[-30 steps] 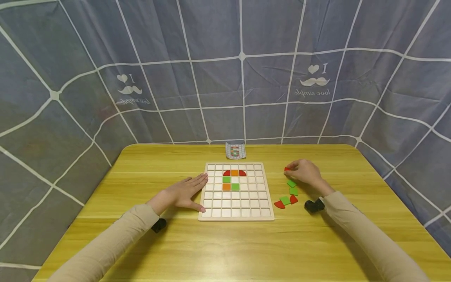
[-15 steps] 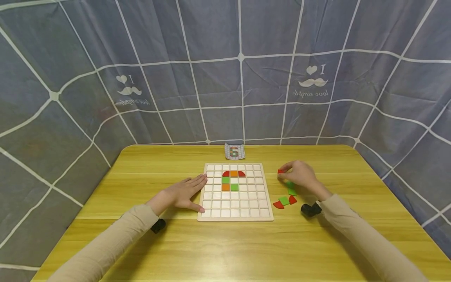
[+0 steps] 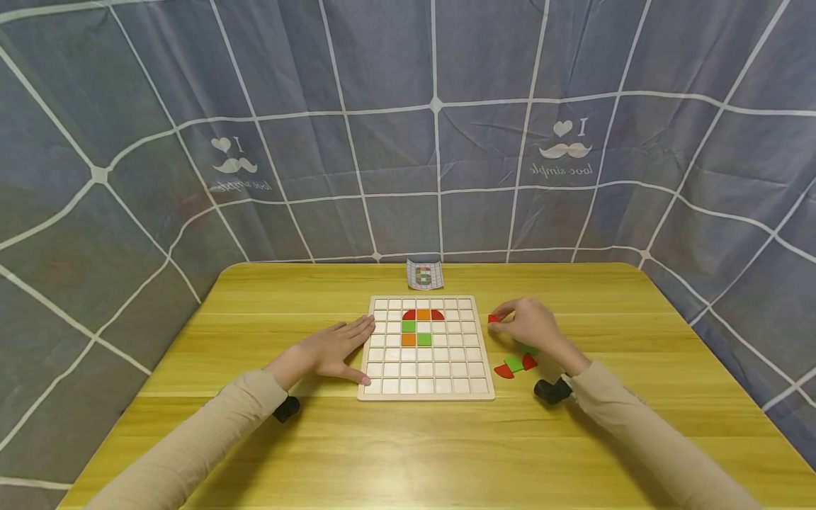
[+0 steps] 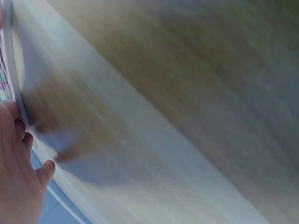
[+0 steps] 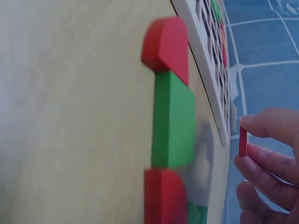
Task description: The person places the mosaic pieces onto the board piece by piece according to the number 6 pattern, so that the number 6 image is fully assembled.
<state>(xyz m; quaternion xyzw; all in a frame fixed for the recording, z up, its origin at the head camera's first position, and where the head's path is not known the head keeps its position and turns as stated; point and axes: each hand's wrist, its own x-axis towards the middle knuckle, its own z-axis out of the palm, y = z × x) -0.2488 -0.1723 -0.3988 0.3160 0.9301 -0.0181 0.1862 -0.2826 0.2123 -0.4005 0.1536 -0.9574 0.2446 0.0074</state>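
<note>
My left hand (image 3: 338, 347) lies spread at the left edge of the white grid board (image 3: 446, 370), fingertips and thumb on its frame. Between thumb and fingers, my right hand (image 3: 530, 327) pinches a small red tile (image 3: 493, 319) just off the board's right edge; the right wrist view shows this red tile (image 5: 243, 141) edge-on. Set in the board are two red quarter-round tiles (image 3: 437, 314), plus orange square tiles (image 3: 409, 340) and green square tiles (image 3: 423, 340). Below the right hand lie a red quarter-round tile (image 3: 503, 371), a green tile (image 3: 513, 364) and another red tile (image 3: 530, 362).
Behind the board lies a small pattern card (image 3: 424, 275) with a coloured grid design. More green tiles (image 3: 528, 349) are partly hidden under the right hand. A grey curtain (image 3: 395, 156) with white lines hangs behind the wooden table (image 3: 408, 453).
My right hand has moved left and slightly nearer with the red tile, from beyond the loose green tiles to beside the board. The left hand has stayed in place.
</note>
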